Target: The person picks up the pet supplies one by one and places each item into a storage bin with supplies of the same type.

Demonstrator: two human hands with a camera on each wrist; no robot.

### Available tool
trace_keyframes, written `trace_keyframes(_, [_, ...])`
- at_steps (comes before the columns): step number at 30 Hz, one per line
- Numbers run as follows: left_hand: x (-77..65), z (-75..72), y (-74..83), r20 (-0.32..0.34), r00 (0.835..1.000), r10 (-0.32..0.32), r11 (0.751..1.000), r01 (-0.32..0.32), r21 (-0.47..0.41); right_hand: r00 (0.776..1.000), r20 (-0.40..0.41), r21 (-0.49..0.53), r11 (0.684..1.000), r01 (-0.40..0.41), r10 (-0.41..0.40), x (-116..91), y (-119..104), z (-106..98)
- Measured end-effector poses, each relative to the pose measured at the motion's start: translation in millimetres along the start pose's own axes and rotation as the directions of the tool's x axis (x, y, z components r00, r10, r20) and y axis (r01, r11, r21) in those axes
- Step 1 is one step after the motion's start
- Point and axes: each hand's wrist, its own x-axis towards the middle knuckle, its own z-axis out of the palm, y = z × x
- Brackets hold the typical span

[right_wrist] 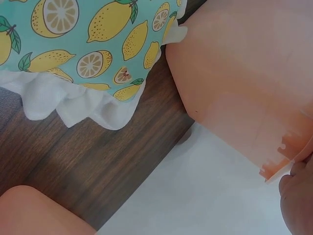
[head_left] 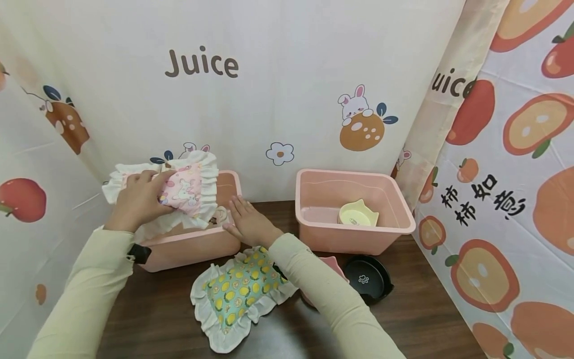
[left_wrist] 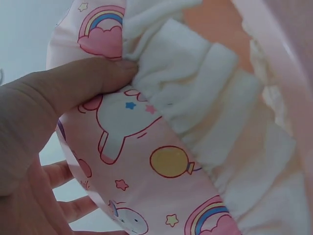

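My left hand (head_left: 141, 202) holds a pink ruffled cloth pad (head_left: 187, 192) printed with rabbits, rainbows and balloons, over the left pink bin (head_left: 193, 253). In the left wrist view the thumb (left_wrist: 93, 81) presses on its printed face while the other fingers go behind it. My right hand (head_left: 255, 223) has its fingers straight and lies at the right side of that bin's rim. In the right wrist view its fingertips (right_wrist: 299, 196) show at the rim. A teal lemon-print pad (head_left: 242, 289) with white ruffles lies on the table below, partly behind the right forearm.
A second pink bin (head_left: 350, 242) stands at the right with a pale yellow cat-eared bowl (head_left: 357, 214) inside. In front of it sit a black bowl (head_left: 365, 279) with a paw print and a pink bowl (head_left: 334, 264), partly hidden by the right sleeve. Printed curtains hang behind and beside the table.
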Motion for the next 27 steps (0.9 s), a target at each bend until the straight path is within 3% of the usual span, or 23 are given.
trace_keyframes(5, [7.1,14.5,3.7,-0.005,1.000,-0.019,1.000,0.019,-0.003,1.000,-0.008,-0.002,1.000,-0.001,0.001,0,0,0])
trace_keyframes(15, [11.3,38.8,3.9,0.048,0.997,-0.063,0.998,0.064,-0.022,1.000,-0.014,0.028,1.000,0.011,-0.011,-1,-1,-1])
trace_keyframes(27, [14.0,61.3,-2.3,0.153,0.984,-0.095,0.992,0.106,-0.069,1.000,-0.003,-0.004,1.000,0.001,-0.001,-1,0,1])
